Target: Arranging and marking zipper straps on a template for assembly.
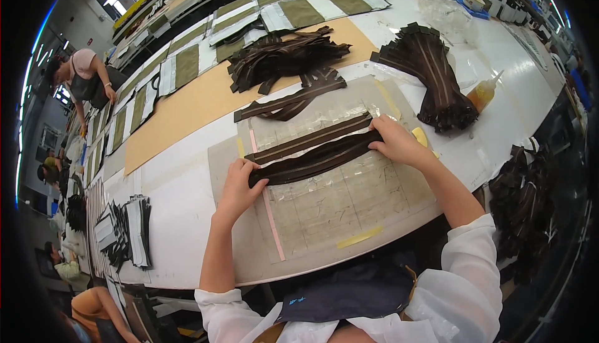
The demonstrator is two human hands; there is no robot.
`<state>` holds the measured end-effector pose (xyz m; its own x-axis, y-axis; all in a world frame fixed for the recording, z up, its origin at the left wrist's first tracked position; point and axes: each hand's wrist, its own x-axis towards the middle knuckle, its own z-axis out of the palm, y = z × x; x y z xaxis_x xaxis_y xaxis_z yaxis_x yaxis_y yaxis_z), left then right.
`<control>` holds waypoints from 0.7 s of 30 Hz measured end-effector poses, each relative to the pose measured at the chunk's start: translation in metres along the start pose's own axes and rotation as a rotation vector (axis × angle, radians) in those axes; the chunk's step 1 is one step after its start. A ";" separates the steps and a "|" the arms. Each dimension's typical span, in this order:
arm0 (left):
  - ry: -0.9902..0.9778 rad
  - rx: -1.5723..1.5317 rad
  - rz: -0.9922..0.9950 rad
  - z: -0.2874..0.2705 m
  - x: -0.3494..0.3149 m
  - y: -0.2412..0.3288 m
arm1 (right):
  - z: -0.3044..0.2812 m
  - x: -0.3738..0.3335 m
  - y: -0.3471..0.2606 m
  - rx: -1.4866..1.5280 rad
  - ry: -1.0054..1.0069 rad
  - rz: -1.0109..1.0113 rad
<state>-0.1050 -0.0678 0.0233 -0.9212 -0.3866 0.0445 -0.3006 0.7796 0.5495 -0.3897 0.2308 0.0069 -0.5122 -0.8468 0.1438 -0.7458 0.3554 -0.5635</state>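
Note:
A dark brown zipper strip (319, 161) is stretched between my hands over a taped grey board. My left hand (234, 187) is closed on its left end, thumb on top. The right end is pinched by my right hand (397, 142). Just behind it lies another brown zipper (309, 137), straight and nearly parallel, with its ends close to my fingers. The board (399, 196) has a clear film-like surface with drawn lines, plus pink tape and yellow tape at its edges.
Beyond the board are loose zippers (290, 101) and a heaped pile of zippers (281, 59). A zipper bundle (430, 74) and a glue bottle (483, 93) stand right. Green-and-white panels (299, 11) line the far side. Stacked pieces (128, 230) lie left; a co-worker (90, 81) leans in.

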 end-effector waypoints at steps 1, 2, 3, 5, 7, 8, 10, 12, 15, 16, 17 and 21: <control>0.000 0.001 -0.001 -0.001 -0.001 0.001 | 0.002 -0.001 0.002 0.029 -0.011 0.012; 0.012 0.031 0.034 -0.002 -0.003 0.002 | 0.003 -0.001 0.003 0.059 -0.022 0.023; 0.026 0.063 0.065 -0.004 -0.005 0.002 | 0.000 -0.003 -0.003 0.062 -0.024 0.019; -0.050 -0.026 0.006 -0.017 -0.012 0.018 | -0.022 -0.013 -0.020 0.172 -0.192 -0.084; -0.084 -0.109 0.046 -0.019 -0.025 0.020 | -0.050 -0.023 -0.032 0.281 -0.287 -0.068; -0.085 -0.103 0.041 -0.027 -0.027 0.015 | -0.057 -0.024 -0.035 0.401 -0.387 -0.068; -0.267 -0.218 -0.118 -0.042 -0.027 0.017 | -0.063 -0.018 -0.027 0.459 -0.270 -0.004; -0.146 -0.253 -0.058 -0.042 -0.011 0.011 | -0.056 0.009 -0.022 0.517 -0.225 0.005; -0.003 -0.107 0.049 -0.022 0.022 0.002 | -0.009 0.044 0.025 0.100 -0.040 -0.074; 0.023 0.019 0.060 -0.013 0.030 -0.007 | -0.004 0.048 0.024 0.094 -0.029 -0.075; 0.050 0.145 0.070 -0.009 0.036 -0.015 | 0.001 0.052 0.022 -0.013 -0.025 -0.051; 0.148 0.103 0.107 0.008 0.036 -0.028 | 0.000 0.064 0.025 -0.045 -0.144 0.041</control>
<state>-0.1313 -0.0995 0.0029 -0.9050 -0.3613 0.2246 -0.2339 0.8636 0.4467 -0.4410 0.1859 0.0019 -0.4784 -0.8781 0.0014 -0.7457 0.4054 -0.5287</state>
